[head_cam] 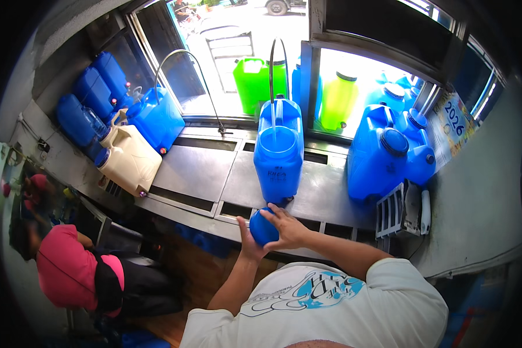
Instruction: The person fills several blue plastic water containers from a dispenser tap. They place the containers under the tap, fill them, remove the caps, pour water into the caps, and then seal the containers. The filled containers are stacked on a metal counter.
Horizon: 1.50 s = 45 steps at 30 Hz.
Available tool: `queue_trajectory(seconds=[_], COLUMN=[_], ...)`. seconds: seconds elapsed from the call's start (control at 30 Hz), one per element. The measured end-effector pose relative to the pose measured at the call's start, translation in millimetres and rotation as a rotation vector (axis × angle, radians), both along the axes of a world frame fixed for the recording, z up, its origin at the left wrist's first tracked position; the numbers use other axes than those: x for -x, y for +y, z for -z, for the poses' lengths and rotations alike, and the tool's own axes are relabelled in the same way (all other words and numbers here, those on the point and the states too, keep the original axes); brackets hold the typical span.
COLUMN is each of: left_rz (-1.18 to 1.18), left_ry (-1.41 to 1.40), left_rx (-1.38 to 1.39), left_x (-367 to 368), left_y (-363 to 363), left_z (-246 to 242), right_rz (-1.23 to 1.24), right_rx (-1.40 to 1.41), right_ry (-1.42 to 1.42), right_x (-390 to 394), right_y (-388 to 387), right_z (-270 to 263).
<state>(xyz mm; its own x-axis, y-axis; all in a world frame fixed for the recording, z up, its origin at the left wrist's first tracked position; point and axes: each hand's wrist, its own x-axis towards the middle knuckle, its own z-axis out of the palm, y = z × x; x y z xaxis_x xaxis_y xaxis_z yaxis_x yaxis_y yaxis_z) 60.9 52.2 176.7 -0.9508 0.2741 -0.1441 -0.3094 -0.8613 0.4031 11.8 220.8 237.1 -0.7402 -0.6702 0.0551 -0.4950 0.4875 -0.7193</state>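
Between my two hands, close to the counter's front edge, is a round blue plastic cap (263, 227). My left hand (251, 243) cups it from the left and below, while my right hand (289, 228) lies over its upper right side. Just beyond them a blue plastic water container (279, 167) stands upright on the steel counter (239, 182), its wide mouth uncapped. A curved metal spout (271, 65) arches over that container, and what looks like a thin stream of water drops into the mouth. The container bears handwriting.
Left on the counter stand a cream container (132, 161) and a blue container (161, 119). A capped blue container (376, 156) stands right, beside a wall fan or vent with a louvred grille (389, 213). A person in a pink shirt (67, 269) bends at lower left. Green containers (252, 87) stand by the window.
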Motion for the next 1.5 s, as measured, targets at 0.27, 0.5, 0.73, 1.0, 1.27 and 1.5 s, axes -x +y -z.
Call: queue_trajectory(seconds=[0.27, 0.5, 0.73, 1.0, 1.27, 1.5], left_rz=[-0.001, -0.085, -0.351, -0.315, 0.249, 0.354], left_ry=[0.055, 0.057, -0.129, 0.12, 0.346, 0.437], left_rx=[-0.092, 0.005, -0.005, 0.348, 0.648, 0.534], left_x=[-36, -45, -51, -36, -8, -8], left_y=[-18, -29, -64, -54, -91, -108], left_z=[-12, -6, 40, 46, -63, -55], right_rz=[-0.217, -0.356, 0.058, -0.162, -0.128, -0.153], right_rx=[-0.231, -0.271, 0.667, 0.406, 0.522, 0.431], right_ry=[-0.04, 0.165, -0.912, -0.68, -0.651, -0.585], right_x=[-13, 10, -29, -74, -65, -64], right_y=[-16, -45, -15, -20, -11, -12], right_z=[-50, -90, -9, 1, -20, -17])
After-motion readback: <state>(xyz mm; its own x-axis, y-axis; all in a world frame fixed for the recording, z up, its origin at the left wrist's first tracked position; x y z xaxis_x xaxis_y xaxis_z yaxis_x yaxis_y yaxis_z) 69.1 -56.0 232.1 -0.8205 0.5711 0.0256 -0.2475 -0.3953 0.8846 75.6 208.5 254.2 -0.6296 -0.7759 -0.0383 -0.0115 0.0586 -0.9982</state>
